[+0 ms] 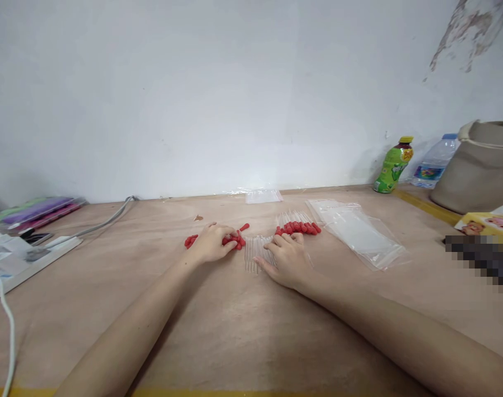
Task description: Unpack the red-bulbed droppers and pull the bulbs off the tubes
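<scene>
My left hand (212, 242) lies over a loose pile of red rubber dropper bulbs (239, 242), its thumb and fingers apart with bulbs showing between them. One more bulb lies a little beyond the fingertips. My right hand (290, 260) rests with spread fingers on a row of clear thin tubes (253, 256), partly covering them. Just past its fingertips is a row of droppers (297, 227), their red bulbs towards me and clear tubes pointing to the wall. Whether either hand grips a single piece is hard to see.
Clear plastic bags (358, 234) lie to the right, and another bag (263, 196) by the wall. A green bottle (394, 165), a water bottle (436, 161) and a grey-brown bucket (474, 171) stand back right. At left are a power strip (36, 262), cables and coloured packets (40, 212).
</scene>
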Demonstrator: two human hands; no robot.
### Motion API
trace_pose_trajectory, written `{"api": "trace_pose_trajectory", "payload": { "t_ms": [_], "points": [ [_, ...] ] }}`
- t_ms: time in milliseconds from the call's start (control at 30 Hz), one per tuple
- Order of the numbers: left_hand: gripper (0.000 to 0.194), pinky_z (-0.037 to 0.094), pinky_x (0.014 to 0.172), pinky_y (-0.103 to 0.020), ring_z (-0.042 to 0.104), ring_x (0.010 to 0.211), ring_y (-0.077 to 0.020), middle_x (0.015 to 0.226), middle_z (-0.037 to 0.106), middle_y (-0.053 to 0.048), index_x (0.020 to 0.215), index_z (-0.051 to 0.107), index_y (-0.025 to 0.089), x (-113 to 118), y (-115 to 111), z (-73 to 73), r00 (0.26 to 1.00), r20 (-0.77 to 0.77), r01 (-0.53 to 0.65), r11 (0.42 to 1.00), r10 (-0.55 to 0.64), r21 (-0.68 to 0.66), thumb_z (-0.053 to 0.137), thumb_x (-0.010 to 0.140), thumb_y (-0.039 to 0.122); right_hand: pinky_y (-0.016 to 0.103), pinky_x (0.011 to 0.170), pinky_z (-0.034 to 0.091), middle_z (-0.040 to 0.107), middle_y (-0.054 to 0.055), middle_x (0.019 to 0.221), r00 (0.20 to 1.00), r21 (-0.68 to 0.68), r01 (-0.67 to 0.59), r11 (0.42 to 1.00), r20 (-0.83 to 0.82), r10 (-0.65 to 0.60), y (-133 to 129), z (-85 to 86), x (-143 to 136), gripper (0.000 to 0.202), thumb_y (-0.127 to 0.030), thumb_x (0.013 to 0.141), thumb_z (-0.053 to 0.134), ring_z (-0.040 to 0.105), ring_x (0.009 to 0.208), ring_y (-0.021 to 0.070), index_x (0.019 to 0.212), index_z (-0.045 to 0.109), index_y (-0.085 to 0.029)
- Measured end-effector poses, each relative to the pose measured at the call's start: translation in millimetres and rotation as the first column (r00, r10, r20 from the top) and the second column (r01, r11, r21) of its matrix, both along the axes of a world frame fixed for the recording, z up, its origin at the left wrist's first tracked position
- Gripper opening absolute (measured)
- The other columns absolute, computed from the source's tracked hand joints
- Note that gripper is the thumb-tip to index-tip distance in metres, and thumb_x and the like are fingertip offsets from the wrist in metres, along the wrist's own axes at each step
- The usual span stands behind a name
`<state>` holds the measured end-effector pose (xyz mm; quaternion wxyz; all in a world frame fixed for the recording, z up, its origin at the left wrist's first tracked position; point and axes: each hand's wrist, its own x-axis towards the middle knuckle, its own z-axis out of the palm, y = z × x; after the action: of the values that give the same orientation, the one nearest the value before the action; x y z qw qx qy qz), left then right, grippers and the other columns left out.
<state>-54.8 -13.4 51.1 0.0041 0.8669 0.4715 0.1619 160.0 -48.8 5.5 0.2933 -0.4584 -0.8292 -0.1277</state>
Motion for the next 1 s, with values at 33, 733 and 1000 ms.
{"api": "trace_pose_trajectory", "payload": {
  "t_ms": [33,733,1000],
  "points": [
    [0.017,0.041,0.082,-0.031,0.060,0.075,-0.0150,0.081,0.068,0.003,0.080,0.064,0.025,1,-1,0.6,1.000,0.015,0.014,1.000,-0.014,-0.019,0.047,0.079,0.024,0.038,0.077,0.025,0.063,0.008,0.082,1.000,0.002,0.013,1.000,-0.006,-0.013,2,0.7,2,0.039,-0.050,0.083,0.044,0.051,0.081,0.0200,0.082,0.066,-0.018],
    [0.020,0.044,0.068,-0.023,0.060,0.074,-0.0122,0.087,0.066,0.001,0.083,0.063,0.023,-9,0,4.1,0.987,0.058,0.157,0.981,-0.152,-0.112,0.043,0.083,0.025,0.037,0.075,0.023,0.061,0.004,0.079,0.948,-0.130,0.196,0.972,-0.228,-0.222,64,10.7,64,0.024,-0.038,0.078,0.048,0.051,0.083,0.0209,0.074,0.066,-0.023],
    [0.017,0.045,0.074,-0.026,0.061,0.081,-0.0140,0.091,0.067,0.000,0.093,0.060,0.024,-10,2,1.9,0.984,0.050,0.176,0.981,-0.172,-0.086,0.049,0.080,0.024,0.037,0.077,0.022,0.060,0.003,0.084,0.991,-0.108,0.083,0.991,-0.094,-0.093,61,8.9,64,0.018,-0.036,0.075,0.053,0.049,0.085,0.0194,0.078,0.067,-0.025]
  ]
}}
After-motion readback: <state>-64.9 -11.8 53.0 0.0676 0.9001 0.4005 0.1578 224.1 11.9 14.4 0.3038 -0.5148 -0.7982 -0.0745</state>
